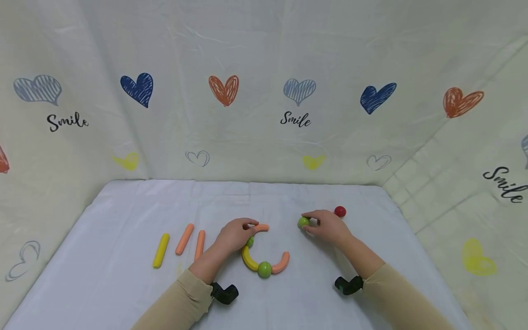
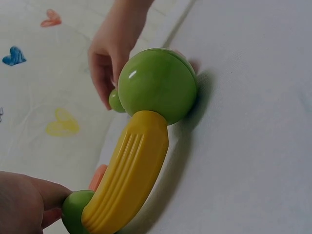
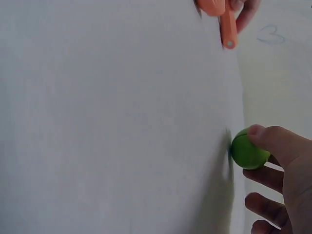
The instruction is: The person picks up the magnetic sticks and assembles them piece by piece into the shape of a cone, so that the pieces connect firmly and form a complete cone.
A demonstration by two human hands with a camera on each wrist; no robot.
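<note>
My left hand pinches the end of a curved orange piece, right beside a small green ball. That ball joins a ribbed yellow curved piece, which runs to a larger green ball and then a second orange curved piece. Together they form an arc that is open on the right. Over to the right, my right hand holds a loose green ball between thumb and fingers, low over the white table, the other fingers spread loosely.
A red ball lies just behind my right hand. To the left lie a yellow stick and two straight orange sticks, one apart and one partly behind my left forearm. A printed cloth hangs behind the table.
</note>
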